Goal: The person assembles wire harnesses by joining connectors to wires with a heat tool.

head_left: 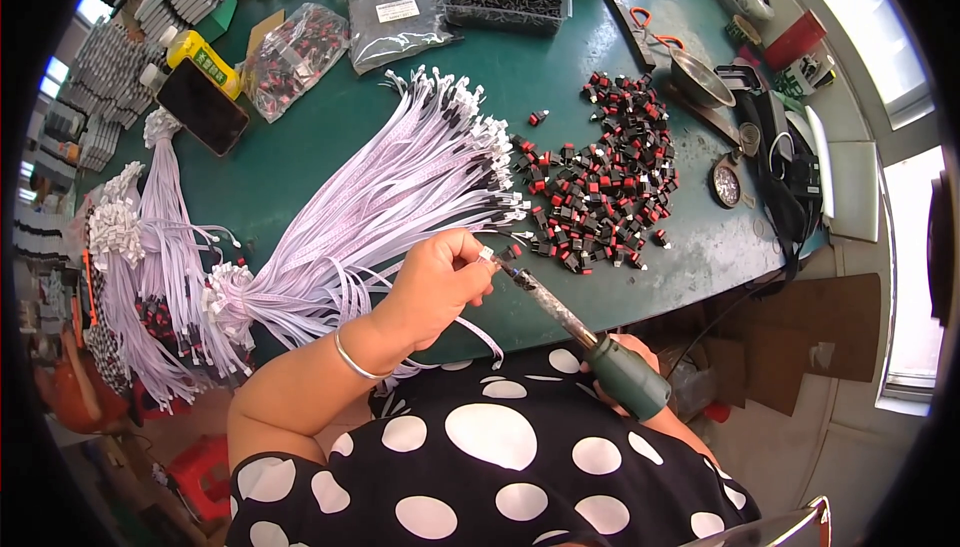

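Observation:
My left hand (430, 282) is closed in a pinch on a small white connector (486, 253) at the end of a cable. My right hand (638, 349), partly hidden behind the handle, is wrapped round a green-handled soldering iron (562, 313). The iron's dark tip points up and left, close to the connector; whether they touch I cannot tell. Just beyond my hands a large fan of white flat cables (370, 177) with white connectors lies on the green table (480, 52). To its right spreads a heap of small black-and-red switches (600, 197).
At the back stand a clear tub (460, 19) of black parts and two plastic bags. More cable bundles (125, 237) hang over the left edge, near a phone (202, 107) and a yellow bottle (205, 62). Scissors (655, 32) and a metal bowl (702, 79) lie at right.

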A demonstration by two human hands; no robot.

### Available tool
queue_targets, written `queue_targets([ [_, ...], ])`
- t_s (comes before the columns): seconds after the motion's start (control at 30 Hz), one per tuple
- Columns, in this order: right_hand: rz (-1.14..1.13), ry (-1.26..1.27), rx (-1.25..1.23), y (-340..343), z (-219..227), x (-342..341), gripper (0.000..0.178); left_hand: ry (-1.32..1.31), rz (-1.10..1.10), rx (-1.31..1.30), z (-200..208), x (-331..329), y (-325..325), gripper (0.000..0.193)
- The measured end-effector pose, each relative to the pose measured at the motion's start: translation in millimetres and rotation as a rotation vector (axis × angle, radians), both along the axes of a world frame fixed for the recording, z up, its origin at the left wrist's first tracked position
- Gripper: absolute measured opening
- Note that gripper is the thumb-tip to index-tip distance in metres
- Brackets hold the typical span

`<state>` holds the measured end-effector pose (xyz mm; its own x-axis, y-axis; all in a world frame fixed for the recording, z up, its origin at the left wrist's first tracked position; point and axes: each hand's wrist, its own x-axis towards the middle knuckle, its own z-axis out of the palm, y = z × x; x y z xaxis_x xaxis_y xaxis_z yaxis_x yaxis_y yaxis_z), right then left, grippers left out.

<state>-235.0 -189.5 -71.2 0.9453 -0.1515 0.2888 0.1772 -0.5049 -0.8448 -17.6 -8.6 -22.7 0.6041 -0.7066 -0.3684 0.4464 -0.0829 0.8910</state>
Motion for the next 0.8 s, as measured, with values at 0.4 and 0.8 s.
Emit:
queue_targets([
  [0.4,0.022,0.026,-0.194,-4.2,-18.2,-5.4,0.061,0.064,0.003,0.008,-6.6,2.3,1.2,0.004],
  [0.8,-0.141,0.182,0.777,36.7,47.4,85.8,0.038,0.092,-0.135,-0.076,15.9,-2.7,14.3,0.005],
])
